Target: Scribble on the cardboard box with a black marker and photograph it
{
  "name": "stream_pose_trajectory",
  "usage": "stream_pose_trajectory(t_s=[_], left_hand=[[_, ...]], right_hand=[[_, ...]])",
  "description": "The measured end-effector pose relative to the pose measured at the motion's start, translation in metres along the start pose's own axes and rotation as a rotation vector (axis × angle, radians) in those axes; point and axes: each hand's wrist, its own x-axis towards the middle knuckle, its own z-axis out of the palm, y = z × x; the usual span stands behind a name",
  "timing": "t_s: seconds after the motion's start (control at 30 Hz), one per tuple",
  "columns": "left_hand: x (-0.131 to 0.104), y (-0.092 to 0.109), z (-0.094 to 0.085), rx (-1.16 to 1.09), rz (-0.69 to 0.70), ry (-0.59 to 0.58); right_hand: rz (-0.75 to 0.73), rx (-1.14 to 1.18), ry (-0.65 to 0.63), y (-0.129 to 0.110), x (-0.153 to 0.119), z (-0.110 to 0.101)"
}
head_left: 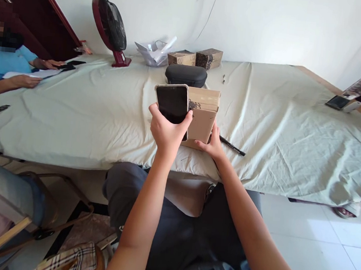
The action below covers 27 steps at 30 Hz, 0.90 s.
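"Just above the middle of the frame, how does your left hand [167, 134] hold that phone [172, 104]?"

"You grip it by its side edges, thumb and finger spread to its width, probably so the dark screen is uncovered and tipped towards you."

"And your right hand [214, 145]?"

"You have it closed on the lower right of the cardboard box [203, 122], thumb on the near face. That likely steadies the box over the cloth [130, 117]; whether you bear its weight, I cannot tell."

"Does your phone touch the box?"

"It overlaps the box's left side in your view, but contact is unclear. Beyond them sits a black case [186, 75], and a thin black stick [235, 148] pokes out right of your hand, apparently ungripped."
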Motion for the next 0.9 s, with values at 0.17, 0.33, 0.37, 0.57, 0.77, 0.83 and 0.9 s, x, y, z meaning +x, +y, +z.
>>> stream_pose_trajectory(t_s=[0.17, 0.33, 0.37, 0.57, 0.77, 0.83, 0.9], left_hand=[[-0.004, 0.004, 0.0, -0.057, -0.071, -0.052], [-0.018, 0.001, -0.001, -0.009, -0.06, -0.092], [-0.02, 0.001, -0.001, -0.006, -0.054, -0.099], [-0.025, 0.006, -0.002, 0.001, -0.024, -0.122], [-0.023, 0.006, -0.012, 0.02, 0.009, -0.093], [-0.022, 0.005, -0.014, 0.028, 0.014, -0.084], [-0.021, 0.005, -0.016, 0.038, 0.013, -0.082]], right_hand=[[-0.012, -0.005, 0.001, -0.002, 0.0, -0.002], [-0.027, 0.024, 0.02, 0.001, -0.001, -0.001], [-0.024, 0.026, 0.021, 0.002, -0.001, -0.001], [-0.008, 0.03, 0.004, 0.001, -0.001, -0.002], [-0.014, 0.04, -0.006, -0.001, -0.002, -0.003], [-0.018, 0.042, -0.006, -0.001, -0.002, -0.003], [-0.017, 0.043, -0.007, -0.001, -0.002, -0.002]])
